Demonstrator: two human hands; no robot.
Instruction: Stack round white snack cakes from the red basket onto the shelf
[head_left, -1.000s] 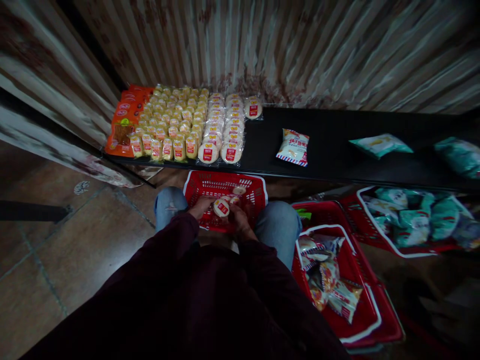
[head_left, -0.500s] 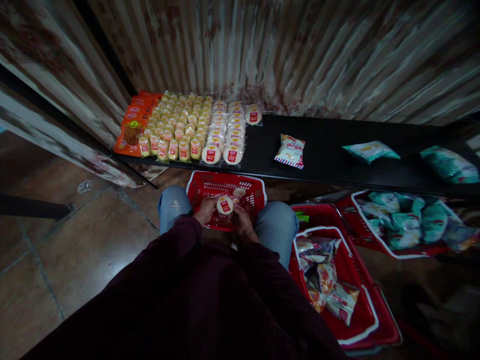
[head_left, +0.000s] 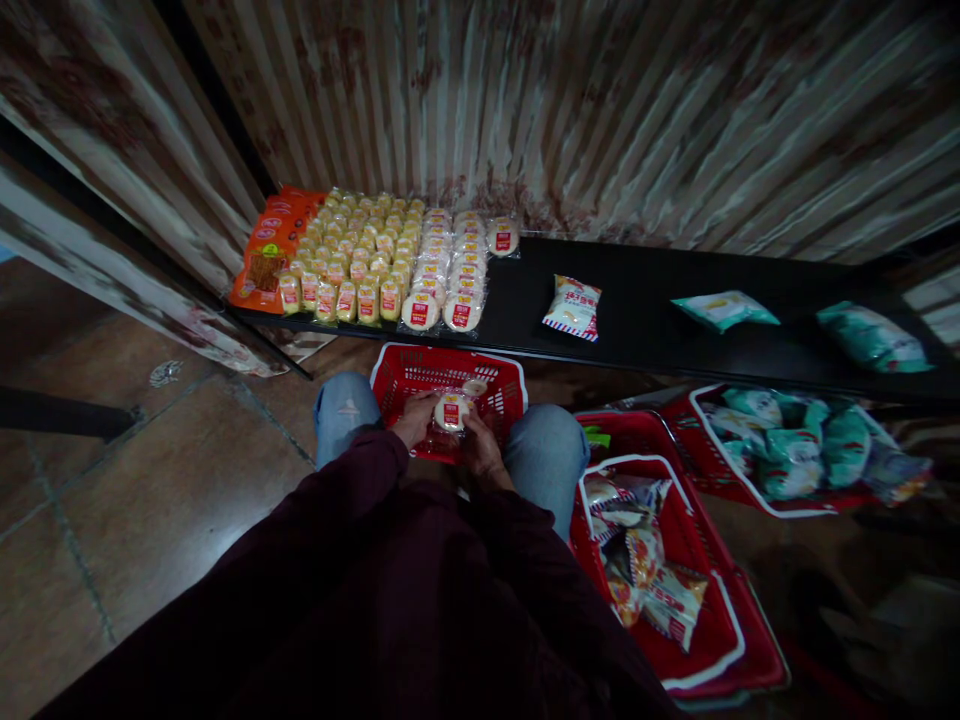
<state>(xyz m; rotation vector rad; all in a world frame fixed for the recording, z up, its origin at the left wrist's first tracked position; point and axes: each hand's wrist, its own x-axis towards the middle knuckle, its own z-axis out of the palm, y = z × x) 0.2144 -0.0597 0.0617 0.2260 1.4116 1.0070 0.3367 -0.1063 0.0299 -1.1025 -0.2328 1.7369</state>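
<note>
Between my knees, over a red basket (head_left: 512,376), both hands grip one round, pale packaged cake (head_left: 451,411) with a red label, sealed in clear wrap. My left hand (head_left: 415,418) pinches the wrap's left edge, and my right hand (head_left: 480,440) closes on its right edge. Another pale round cake (head_left: 474,386) shows just beyond it in the basket. On the black shelf (head_left: 637,300) ahead stand two rows of the same round cakes (head_left: 463,311), with a single cake (head_left: 502,236) beside them at the back.
Left of the rows stand small yellow wrapped cakes (head_left: 367,297) and an orange bag (head_left: 264,250). A white snack bag (head_left: 573,307) and two teal bags (head_left: 726,309) lie farther right. By my right knee sit a basket of snack bags (head_left: 739,640) and one of teal bags (head_left: 701,410).
My view has shifted slightly, so the shelf's right side and the right baskets appear a little farther left. Both hands still hold the round cake over the basket.
</note>
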